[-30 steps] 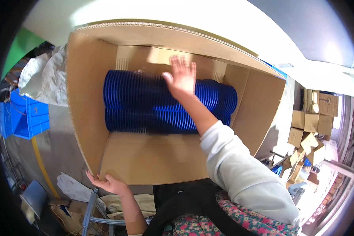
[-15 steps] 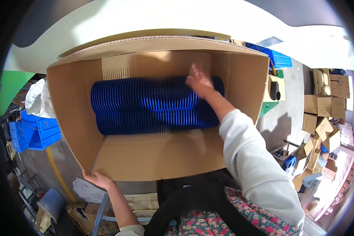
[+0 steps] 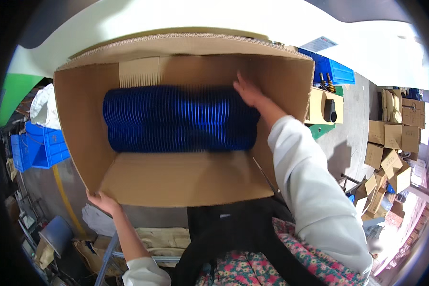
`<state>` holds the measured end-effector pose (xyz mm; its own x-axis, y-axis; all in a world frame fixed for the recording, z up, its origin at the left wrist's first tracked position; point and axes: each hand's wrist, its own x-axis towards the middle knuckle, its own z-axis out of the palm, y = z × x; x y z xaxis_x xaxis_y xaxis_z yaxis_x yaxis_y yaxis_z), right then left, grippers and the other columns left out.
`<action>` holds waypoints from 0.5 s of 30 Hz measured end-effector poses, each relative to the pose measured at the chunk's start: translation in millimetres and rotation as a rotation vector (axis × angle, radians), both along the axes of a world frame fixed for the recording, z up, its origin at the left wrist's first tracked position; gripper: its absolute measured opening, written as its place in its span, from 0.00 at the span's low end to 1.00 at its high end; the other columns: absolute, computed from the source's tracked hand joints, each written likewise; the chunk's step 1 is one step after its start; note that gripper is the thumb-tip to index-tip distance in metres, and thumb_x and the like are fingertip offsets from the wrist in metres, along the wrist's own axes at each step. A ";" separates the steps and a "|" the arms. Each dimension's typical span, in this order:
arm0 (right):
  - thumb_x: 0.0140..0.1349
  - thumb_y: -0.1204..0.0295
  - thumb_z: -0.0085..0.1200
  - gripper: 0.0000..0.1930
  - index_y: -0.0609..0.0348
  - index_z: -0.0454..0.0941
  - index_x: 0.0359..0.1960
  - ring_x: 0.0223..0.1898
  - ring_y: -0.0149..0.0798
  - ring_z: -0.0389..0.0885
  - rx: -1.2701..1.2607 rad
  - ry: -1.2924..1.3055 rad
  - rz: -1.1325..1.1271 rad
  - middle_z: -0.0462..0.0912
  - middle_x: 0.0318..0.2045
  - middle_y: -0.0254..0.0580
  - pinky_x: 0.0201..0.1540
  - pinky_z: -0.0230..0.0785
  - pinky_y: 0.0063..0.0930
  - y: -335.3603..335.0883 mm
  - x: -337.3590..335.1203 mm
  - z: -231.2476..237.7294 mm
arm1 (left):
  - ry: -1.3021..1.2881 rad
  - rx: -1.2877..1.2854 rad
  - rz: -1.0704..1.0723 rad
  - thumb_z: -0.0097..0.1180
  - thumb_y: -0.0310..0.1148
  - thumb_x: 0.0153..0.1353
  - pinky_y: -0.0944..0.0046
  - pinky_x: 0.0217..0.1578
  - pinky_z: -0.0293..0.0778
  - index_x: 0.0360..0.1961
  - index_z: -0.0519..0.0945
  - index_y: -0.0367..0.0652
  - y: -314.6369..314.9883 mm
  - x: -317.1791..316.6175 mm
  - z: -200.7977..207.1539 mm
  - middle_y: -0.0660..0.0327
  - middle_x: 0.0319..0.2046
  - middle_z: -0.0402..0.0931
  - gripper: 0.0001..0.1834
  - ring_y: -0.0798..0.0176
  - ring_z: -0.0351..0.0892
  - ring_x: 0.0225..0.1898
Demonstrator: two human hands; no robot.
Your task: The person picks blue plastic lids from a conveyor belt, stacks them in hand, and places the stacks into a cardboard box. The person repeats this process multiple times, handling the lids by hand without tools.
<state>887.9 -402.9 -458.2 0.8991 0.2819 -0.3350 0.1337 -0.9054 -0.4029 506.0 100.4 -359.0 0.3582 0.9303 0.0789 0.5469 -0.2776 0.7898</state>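
Note:
A large cardboard box (image 3: 186, 187) stands with its top uncovered in front of me. Inside lie two side-by-side rows of thin, shiny blue round parts (image 3: 190, 119), packed like ribs; their exact kind I cannot tell. My left hand (image 3: 105, 202) is closed around the box's near left corner. My right hand (image 3: 248, 91) reaches into the box at the far right end of the blue rows, its fingers apart and holding nothing. Whether its fingertips touch the parts or the far wall I cannot tell.
A white panel (image 3: 186, 16) spans behind the box. Blue crates stand at the left (image 3: 47, 145) and far right (image 3: 339, 71). A metal frame (image 3: 108, 260) is near my left forearm. Cartons (image 3: 385, 128) are piled at the right. A yellow line (image 3: 66, 198) marks the floor.
The box and the blue parts sit slightly farther left and up in view. My right hand has shifted toward the rows' far right end; my left hand still holds the corner.

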 end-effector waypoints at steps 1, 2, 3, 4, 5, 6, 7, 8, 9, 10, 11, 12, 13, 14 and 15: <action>0.69 0.40 0.33 0.39 0.53 0.48 0.73 0.71 0.58 0.52 0.136 0.002 -0.055 0.53 0.71 0.57 0.71 0.45 0.49 7.6 16.4 20.8 | 0.028 0.017 0.001 0.44 0.23 0.66 0.57 0.64 0.59 0.67 0.59 0.36 -2.3 4.0 1.3 0.50 0.63 0.62 0.27 0.52 0.63 0.64; 0.69 0.40 0.31 0.38 0.54 0.53 0.72 0.71 0.56 0.53 0.310 -0.044 -0.093 0.56 0.70 0.57 0.71 0.47 0.45 15.5 33.2 38.7 | 0.009 0.019 0.021 0.44 0.28 0.68 0.56 0.63 0.60 0.69 0.56 0.40 -2.3 3.7 1.9 0.49 0.63 0.61 0.28 0.50 0.63 0.64; 0.69 0.40 0.31 0.38 0.56 0.59 0.69 0.70 0.54 0.56 0.208 -0.056 -0.099 0.61 0.68 0.58 0.71 0.49 0.41 21.3 49.8 57.5 | -0.025 0.026 0.086 0.44 0.29 0.69 0.56 0.62 0.61 0.69 0.55 0.41 -3.3 4.9 0.8 0.49 0.63 0.61 0.28 0.50 0.63 0.63; 0.69 0.39 0.31 0.38 0.57 0.62 0.68 0.70 0.54 0.57 0.269 -0.001 -0.069 0.63 0.67 0.58 0.70 0.50 0.40 28.7 55.8 77.2 | -0.058 0.040 0.160 0.43 0.30 0.69 0.55 0.61 0.63 0.70 0.54 0.42 -4.5 1.2 1.1 0.48 0.63 0.60 0.29 0.49 0.64 0.63; 0.69 0.39 0.31 0.38 0.58 0.65 0.66 0.69 0.54 0.58 0.331 0.051 -0.040 0.65 0.66 0.58 0.70 0.50 0.39 34.7 60.1 89.4 | -0.096 0.055 0.233 0.43 0.31 0.70 0.54 0.60 0.64 0.71 0.53 0.44 -6.6 0.7 6.1 0.47 0.64 0.60 0.29 0.48 0.64 0.62; 0.69 0.39 0.32 0.38 0.58 0.66 0.66 0.69 0.54 0.59 0.340 0.126 -0.045 0.65 0.66 0.58 0.70 0.50 0.38 38.6 58.3 96.6 | -0.210 -0.082 0.280 0.43 0.32 0.70 0.52 0.58 0.66 0.71 0.51 0.47 -10.6 -3.8 12.5 0.45 0.64 0.59 0.31 0.47 0.65 0.60; 0.69 0.39 0.32 0.38 0.59 0.66 0.66 0.69 0.53 0.59 0.349 0.202 -0.037 0.66 0.66 0.57 0.70 0.50 0.37 42.4 54.9 103.3 | -0.222 -0.060 0.362 0.44 0.31 0.69 0.52 0.56 0.68 0.71 0.53 0.43 -23.5 -8.6 17.8 0.44 0.63 0.59 0.30 0.48 0.67 0.59; 0.69 0.39 0.33 0.38 0.60 0.67 0.65 0.69 0.52 0.60 0.365 0.287 -0.009 0.67 0.65 0.56 0.70 0.50 0.37 51.2 49.7 105.0 | -0.179 0.003 0.344 0.44 0.30 0.69 0.52 0.57 0.67 0.70 0.54 0.42 -33.5 -28.8 20.7 0.44 0.63 0.59 0.30 0.49 0.66 0.59; 0.69 0.39 0.34 0.38 0.60 0.67 0.65 0.69 0.50 0.60 0.481 0.321 -0.050 0.67 0.66 0.54 0.70 0.49 0.36 58.6 42.7 100.6 | -0.134 0.067 0.335 0.45 0.29 0.68 0.52 0.57 0.67 0.70 0.55 0.40 -46.4 -49.5 19.9 0.44 0.64 0.58 0.30 0.49 0.65 0.60; 0.69 0.39 0.36 0.38 0.60 0.68 0.65 0.70 0.48 0.60 0.594 0.371 -0.072 0.67 0.66 0.52 0.71 0.49 0.36 66.7 33.1 85.8 | -0.081 0.042 0.371 0.46 0.28 0.67 0.52 0.59 0.65 0.69 0.56 0.39 -66.8 -75.3 15.4 0.45 0.64 0.58 0.30 0.49 0.64 0.61; 0.68 0.40 0.38 0.38 0.61 0.66 0.66 0.70 0.44 0.59 0.705 0.413 -0.099 0.66 0.67 0.50 0.71 0.48 0.34 71.4 18.6 73.3 | -0.038 0.026 0.423 0.46 0.27 0.66 0.52 0.61 0.63 0.68 0.57 0.38 -89.4 -95.3 19.4 0.45 0.64 0.57 0.30 0.49 0.62 0.62; 0.69 0.40 0.37 0.38 0.61 0.67 0.65 0.66 0.41 0.64 0.643 0.309 -0.052 0.71 0.63 0.46 0.69 0.51 0.34 72.5 6.6 65.1 | 0.078 0.055 0.401 0.48 0.26 0.63 0.52 0.63 0.60 0.67 0.59 0.38 -118.5 -96.2 35.5 0.47 0.65 0.56 0.29 0.48 0.59 0.65; 0.72 0.46 0.38 0.31 0.59 0.69 0.64 0.65 0.42 0.66 0.824 0.280 -0.022 0.72 0.62 0.44 0.69 0.52 0.35 76.6 -9.8 42.0 | 0.266 0.275 0.337 0.50 0.25 0.62 0.52 0.64 0.60 0.64 0.62 0.38 -127.3 -129.7 17.0 0.49 0.65 0.56 0.28 0.46 0.59 0.65; 0.74 0.56 0.38 0.24 0.56 0.70 0.63 0.64 0.43 0.67 0.796 0.610 -0.204 0.72 0.63 0.44 0.67 0.55 0.37 95.1 -30.4 71.2 | 0.106 0.033 0.496 0.54 0.25 0.57 0.50 0.63 0.61 0.59 0.67 0.38 -145.3 -140.3 19.7 0.48 0.62 0.61 0.26 0.45 0.60 0.63; 0.72 0.55 0.42 0.23 0.54 0.72 0.60 0.56 0.40 0.72 0.488 0.294 0.277 0.75 0.56 0.42 0.57 0.62 0.34 94.4 -27.6 30.0 | 0.451 0.222 0.380 0.55 0.25 0.53 0.50 0.63 0.60 0.56 0.71 0.38 -153.3 -166.1 7.6 0.47 0.57 0.66 0.26 0.43 0.61 0.62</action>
<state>860.3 -308.6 -428.3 0.6610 0.6735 -0.3308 0.1579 -0.5558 -0.8162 339.8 -52.9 -351.4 0.0485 0.9779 0.2031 0.9054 -0.1289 0.4044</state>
